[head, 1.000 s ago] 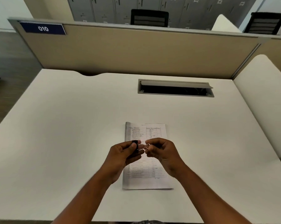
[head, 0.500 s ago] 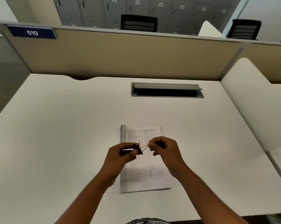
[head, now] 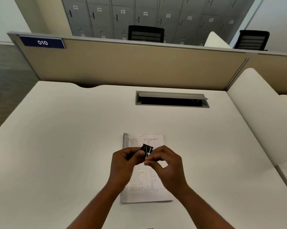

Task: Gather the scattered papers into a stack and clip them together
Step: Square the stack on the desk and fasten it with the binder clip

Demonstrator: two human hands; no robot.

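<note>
A neat stack of printed papers point(head: 156, 193) lies flat on the white desk point(head: 65, 146), long side running away from me. Above its middle, both hands meet around a black binder clip point(head: 146, 148) with silver wire handles. My left hand point(head: 125, 162) pinches the clip's black body between thumb and fingers. My right hand point(head: 165, 164) grips the wire handle at its lower end. The clip is held in the air above the paper, apart from the sheets. My hands hide the centre of the top page.
A grey cable hatch point(head: 171, 100) stands open in the desk beyond the papers. A beige partition point(head: 139, 66) with a blue "010" label point(head: 42, 42) closes the far edge. A second white desk point(head: 261, 123) adjoins on the right. Chairs and lockers stand behind.
The clip has turned and risen a little between my fingers; my right hand has shifted along the wire handle. The camera has tilted up, so the papers sit lower in view.
</note>
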